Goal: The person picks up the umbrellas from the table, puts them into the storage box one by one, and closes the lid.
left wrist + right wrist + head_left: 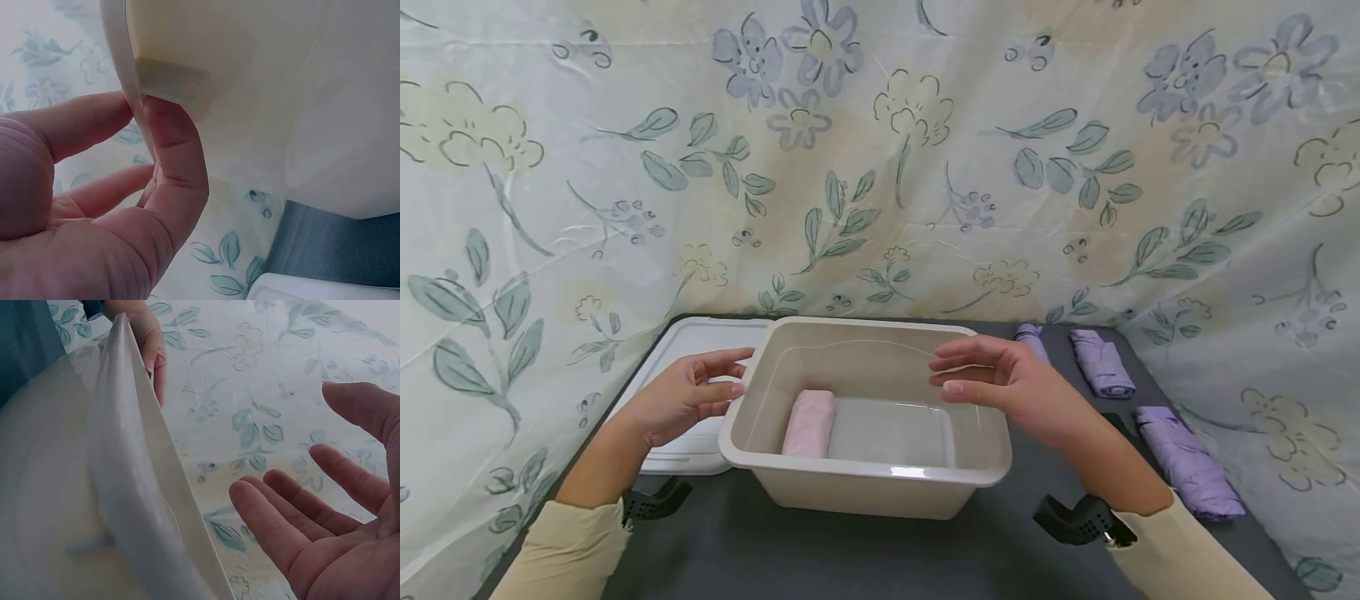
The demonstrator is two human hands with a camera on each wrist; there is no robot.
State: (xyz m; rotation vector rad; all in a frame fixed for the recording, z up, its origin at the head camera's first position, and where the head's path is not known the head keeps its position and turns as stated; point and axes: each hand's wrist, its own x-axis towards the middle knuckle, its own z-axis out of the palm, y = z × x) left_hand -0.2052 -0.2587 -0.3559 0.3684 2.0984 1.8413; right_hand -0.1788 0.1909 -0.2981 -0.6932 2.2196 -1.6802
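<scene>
While left hand (683,393) pinches bin rim (865,469), I see right hand (1003,375) spread, partly hiding a purple roll (1031,337) (white lid (703,335) also overlapped).

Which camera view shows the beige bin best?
The head view: it takes in nearly the whole bin, though the right hand covers a bit. Each wrist view shows only part of its rim and wall, close up.

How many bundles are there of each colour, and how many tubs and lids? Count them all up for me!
Pink bundle: 1
Purple bundles: 3 in view
Tub: 1
Lid: 1
Total: 6
</scene>
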